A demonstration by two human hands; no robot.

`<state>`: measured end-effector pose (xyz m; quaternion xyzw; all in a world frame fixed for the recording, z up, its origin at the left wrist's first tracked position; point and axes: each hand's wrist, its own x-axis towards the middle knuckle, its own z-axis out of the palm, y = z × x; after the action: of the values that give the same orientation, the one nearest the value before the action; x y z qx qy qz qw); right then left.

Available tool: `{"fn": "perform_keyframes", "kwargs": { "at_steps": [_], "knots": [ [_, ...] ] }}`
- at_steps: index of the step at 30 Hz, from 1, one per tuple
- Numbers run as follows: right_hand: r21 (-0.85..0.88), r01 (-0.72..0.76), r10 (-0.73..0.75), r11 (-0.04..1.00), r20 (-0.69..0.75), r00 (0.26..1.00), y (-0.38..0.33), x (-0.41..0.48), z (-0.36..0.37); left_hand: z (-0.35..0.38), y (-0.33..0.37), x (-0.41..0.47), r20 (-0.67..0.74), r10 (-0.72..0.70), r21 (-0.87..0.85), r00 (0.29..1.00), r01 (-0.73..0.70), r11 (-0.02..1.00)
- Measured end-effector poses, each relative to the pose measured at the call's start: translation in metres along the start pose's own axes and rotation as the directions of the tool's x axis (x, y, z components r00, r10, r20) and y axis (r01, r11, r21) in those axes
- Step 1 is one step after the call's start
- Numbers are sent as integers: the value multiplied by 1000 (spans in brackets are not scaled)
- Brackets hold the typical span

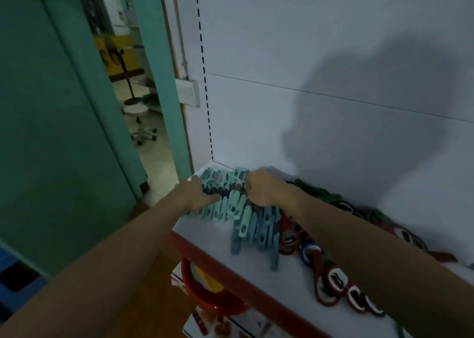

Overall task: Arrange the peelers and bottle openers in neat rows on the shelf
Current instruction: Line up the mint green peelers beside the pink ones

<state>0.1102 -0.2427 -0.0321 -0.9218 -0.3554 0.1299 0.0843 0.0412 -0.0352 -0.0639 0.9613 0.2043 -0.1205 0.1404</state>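
Observation:
A dense row of teal, mint and dark peelers (pixel 232 201) lies at the left end of the white shelf (pixel 205 237). My left hand (pixel 198 195) presses against the left side of that row, fingers laid over the peelers. On the row's right side, my right hand (pixel 259 187) has its fingers curled around the upper part of the bunch. A few blue-grey peelers (pixel 259 235) stick out towards the front edge. Red, dark and green bottle openers (pixel 331 281) with white-rimmed loops lie in a loose line to the right, partly under my right forearm.
The shelf has a red front edge (pixel 230 271) and a white back panel (pixel 307 107). Below hangs a red round object (pixel 205 294). To the left, a teal door (pixel 64 107) stands open on a room with a stool (pixel 138 122) and a fan.

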Motion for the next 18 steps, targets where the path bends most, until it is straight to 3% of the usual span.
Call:
{"fn": "perform_keyframes", "kwargs": {
  "at_steps": [3, 6, 8, 12, 15, 18],
  "knots": [
    [115, -102, 105, 988, -24, 994, 0, 8, -2, 8, 12, 28, 71, 62, 36, 996, -65, 997],
    [-6, -196, 196, 981, -25, 980, -8, 16, 3, 6, 18, 43, 117, 58, 40, 991, -63, 997],
    [10, -213, 213, 977, -68, 975, -15, 25, 11, 2, 18, 50, 118, 85, 58, 989, -92, 994],
    [63, -312, 318, 948, -213, 924, -26, 33, 29, 4, 11, 55, 50, 129, -79, 990, -125, 989],
    [95, -369, 381, 924, -234, 894, -30, 35, 37, 8, 2, 57, -41, 159, -99, 986, -163, 982],
    [85, -397, 405, 914, -249, 880, -38, 35, 37, 4, -5, 62, -16, 129, -168, 992, -130, 977]
  ]
}}
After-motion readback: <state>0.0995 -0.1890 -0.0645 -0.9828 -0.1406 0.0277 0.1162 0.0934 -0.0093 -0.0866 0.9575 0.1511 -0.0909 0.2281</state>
